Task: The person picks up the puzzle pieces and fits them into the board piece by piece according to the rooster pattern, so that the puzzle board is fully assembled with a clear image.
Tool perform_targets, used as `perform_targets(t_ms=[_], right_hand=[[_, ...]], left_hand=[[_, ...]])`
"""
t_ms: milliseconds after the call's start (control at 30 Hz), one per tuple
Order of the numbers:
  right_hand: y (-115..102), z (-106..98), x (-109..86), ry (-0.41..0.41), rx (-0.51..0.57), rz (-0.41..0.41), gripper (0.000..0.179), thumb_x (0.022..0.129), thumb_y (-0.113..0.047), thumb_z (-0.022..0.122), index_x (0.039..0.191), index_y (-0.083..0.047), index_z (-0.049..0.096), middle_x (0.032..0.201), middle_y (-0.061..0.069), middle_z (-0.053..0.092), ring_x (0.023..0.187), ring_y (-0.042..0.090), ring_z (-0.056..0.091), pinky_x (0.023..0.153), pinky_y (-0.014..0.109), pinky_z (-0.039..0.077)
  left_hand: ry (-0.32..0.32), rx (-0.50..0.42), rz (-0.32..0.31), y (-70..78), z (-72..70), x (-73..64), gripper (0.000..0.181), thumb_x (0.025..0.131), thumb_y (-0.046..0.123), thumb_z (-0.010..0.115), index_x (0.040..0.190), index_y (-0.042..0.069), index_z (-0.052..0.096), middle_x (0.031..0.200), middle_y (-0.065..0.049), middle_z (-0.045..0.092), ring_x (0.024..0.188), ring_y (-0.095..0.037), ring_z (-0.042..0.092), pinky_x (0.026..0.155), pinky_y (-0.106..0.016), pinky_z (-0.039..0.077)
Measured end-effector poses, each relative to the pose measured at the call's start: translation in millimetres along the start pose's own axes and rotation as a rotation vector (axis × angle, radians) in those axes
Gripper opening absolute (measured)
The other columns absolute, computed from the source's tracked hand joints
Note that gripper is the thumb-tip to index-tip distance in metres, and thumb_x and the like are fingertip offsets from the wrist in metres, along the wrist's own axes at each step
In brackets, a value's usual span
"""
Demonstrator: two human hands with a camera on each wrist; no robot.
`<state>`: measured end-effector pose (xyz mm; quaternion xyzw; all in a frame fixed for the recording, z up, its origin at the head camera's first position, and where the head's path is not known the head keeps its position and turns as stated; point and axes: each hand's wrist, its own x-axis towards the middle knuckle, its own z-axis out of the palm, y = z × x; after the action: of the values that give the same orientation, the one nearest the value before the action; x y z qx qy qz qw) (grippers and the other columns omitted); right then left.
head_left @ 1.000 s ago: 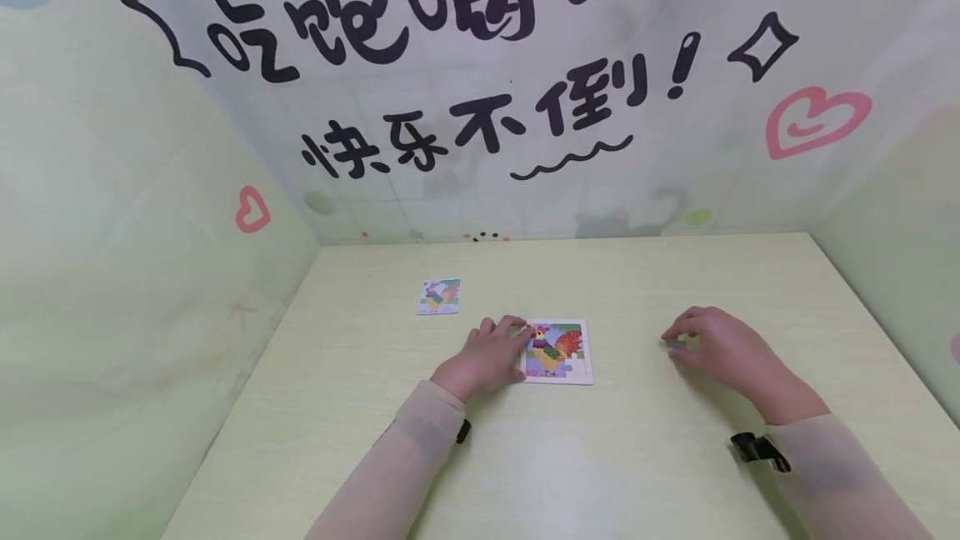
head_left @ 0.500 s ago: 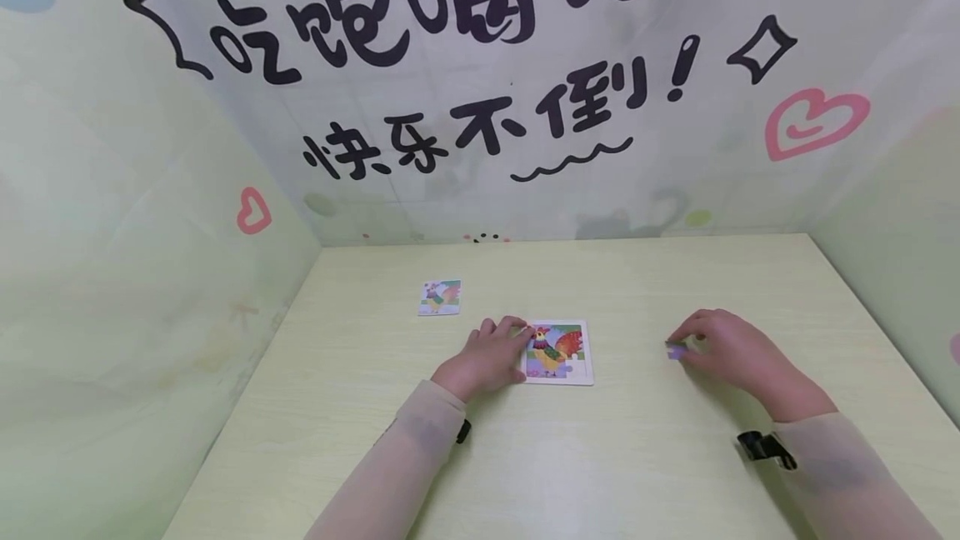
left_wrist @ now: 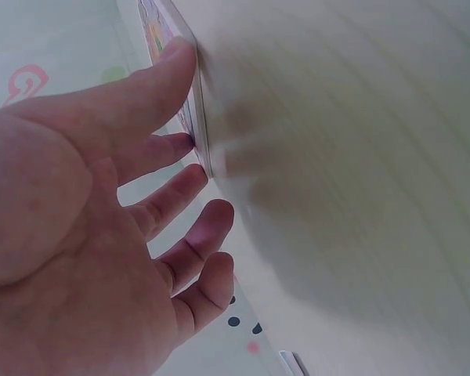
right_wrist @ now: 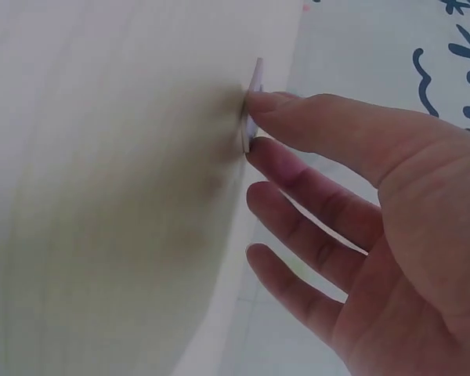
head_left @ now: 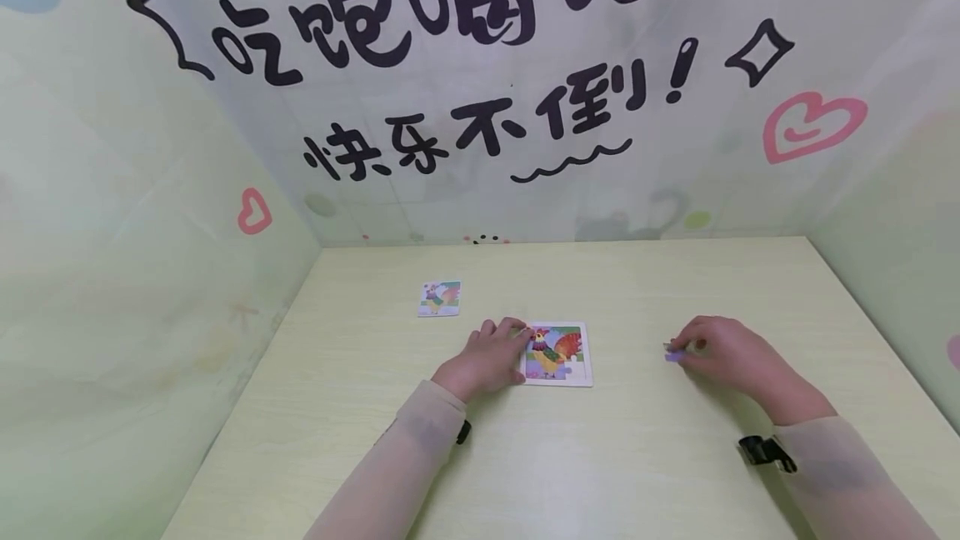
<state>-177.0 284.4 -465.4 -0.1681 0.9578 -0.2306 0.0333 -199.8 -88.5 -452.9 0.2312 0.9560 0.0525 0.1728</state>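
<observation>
A jigsaw puzzle [head_left: 555,348] of a rooster in a white-rimmed tray lies on the table, with a white gap at its lower right. My left hand [head_left: 483,359] rests along the tray's left side, its thumb and index finger touching the rim and the other fingers loose. Off to the right, my right hand [head_left: 723,357] pinches a small purple puzzle piece [head_left: 674,356] between thumb and fingertips, low over the table. In the right wrist view the puzzle piece [right_wrist: 258,74] shows almost edge-on, partly hidden by the thumb.
A small picture card [head_left: 439,298] of the same rooster lies behind the left hand. The pale wooden table [head_left: 570,457] ends at a printed fabric backdrop [head_left: 465,207], with fabric walls on both sides.
My right hand has shifted slightly right and turned the puzzle piece, so its purple face came into view. The left hand has stayed at the puzzle tray.
</observation>
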Motion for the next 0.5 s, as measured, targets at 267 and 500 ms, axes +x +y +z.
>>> perform_targets(t_ms=[267, 500], right_hand=[[0.8, 3.2, -0.3, 0.028, -0.024, -0.011, 0.012, 0.087, -0.023, 0.083, 0.098, -0.019, 0.083, 0.101, 0.000, 0.077, 0.085, 0.014, 0.063, 0.073, 0.035, 0.052], [-2.4, 6.3, -1.2, 0.046, -0.018, -0.028, 0.011, 0.086, -0.021, 0.084, 0.097, -0.019, 0.083, 0.099, -0.003, 0.077, 0.085, 0.013, 0.063, 0.073, 0.033, 0.052]], left_hand=[[0.000, 0.006, -0.007, 2.8, -0.6, -1.6, 0.079, 0.095, 0.037, 0.074, 0.162, 0.023, 0.035, 0.166, 0.004, 0.032, 0.135, -0.025, 0.037, 0.109, -0.040, 0.037], [0.000, 0.002, -0.011, 3.5, 1.6, -3.1, 0.079, 0.094, 0.036, 0.074, 0.162, 0.023, 0.036, 0.165, 0.003, 0.032, 0.135, -0.025, 0.037, 0.109, -0.040, 0.037]])
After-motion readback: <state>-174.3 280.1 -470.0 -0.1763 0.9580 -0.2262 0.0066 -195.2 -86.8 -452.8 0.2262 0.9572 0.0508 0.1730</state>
